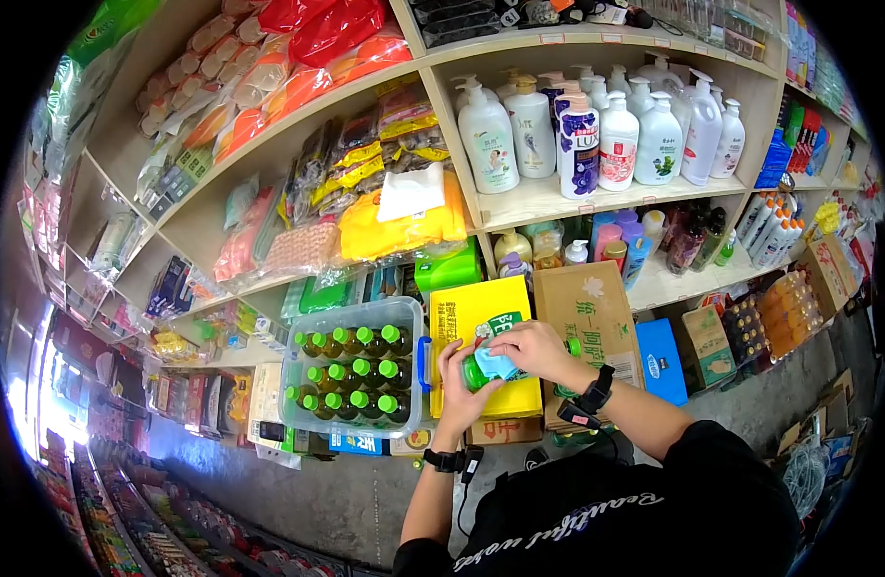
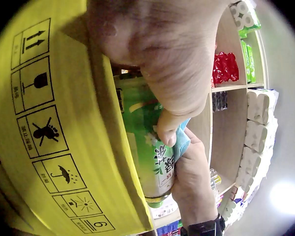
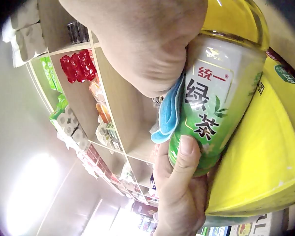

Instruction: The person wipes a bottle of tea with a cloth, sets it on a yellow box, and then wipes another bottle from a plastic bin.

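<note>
My left hand grips a green tea bottle with a green and white label, held over a yellow carton. My right hand pinches a light blue cloth and presses it against the bottle's side. In the left wrist view the left hand wraps the bottle, with the cloth and the right hand's fingers behind it. The right wrist view has the right hand holding the cloth on the bottle, and the left hand's thumb on the label.
A clear plastic crate of several green-capped bottles stands left of the yellow carton. A brown carton and a blue box sit to the right. Shelves above carry shampoo bottles and snack packs. Grey floor lies below.
</note>
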Available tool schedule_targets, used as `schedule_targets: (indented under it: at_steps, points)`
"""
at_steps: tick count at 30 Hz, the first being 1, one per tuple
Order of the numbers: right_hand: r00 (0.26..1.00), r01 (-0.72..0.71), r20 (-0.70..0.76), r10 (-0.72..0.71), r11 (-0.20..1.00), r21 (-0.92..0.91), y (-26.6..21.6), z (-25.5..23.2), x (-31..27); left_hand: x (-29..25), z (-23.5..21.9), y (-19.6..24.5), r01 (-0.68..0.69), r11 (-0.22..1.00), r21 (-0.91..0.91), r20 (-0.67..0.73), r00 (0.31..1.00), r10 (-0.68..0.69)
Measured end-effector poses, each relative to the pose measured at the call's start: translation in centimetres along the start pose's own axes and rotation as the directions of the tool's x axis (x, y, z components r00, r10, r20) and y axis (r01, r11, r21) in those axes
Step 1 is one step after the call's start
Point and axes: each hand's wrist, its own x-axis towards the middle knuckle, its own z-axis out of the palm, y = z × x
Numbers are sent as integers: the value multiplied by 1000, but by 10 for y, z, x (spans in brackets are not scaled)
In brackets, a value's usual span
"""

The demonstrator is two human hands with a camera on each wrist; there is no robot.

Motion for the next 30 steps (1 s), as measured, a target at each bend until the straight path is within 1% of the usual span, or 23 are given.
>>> schedule_targets:
  at_steps: [9,15,21,30]
  points:
    - [1000,-12,5,12,1000,12,2,1,0,0,-1,2,-19,1000,15,-2,1000,19]
    - [997,-65,50,66,997,-30,-6,-6,1,1,-1,2,-13,1000,-2,-1,1000,13]
    - [996,-64,56,66,997,-42,-7,-7,2,0,-1,-2,-38,998,46,0,999,38]
    - [996,-60,66,62,997,-41,-4,-5,1,0,-1,0,-27,999,32,0,1000,27]
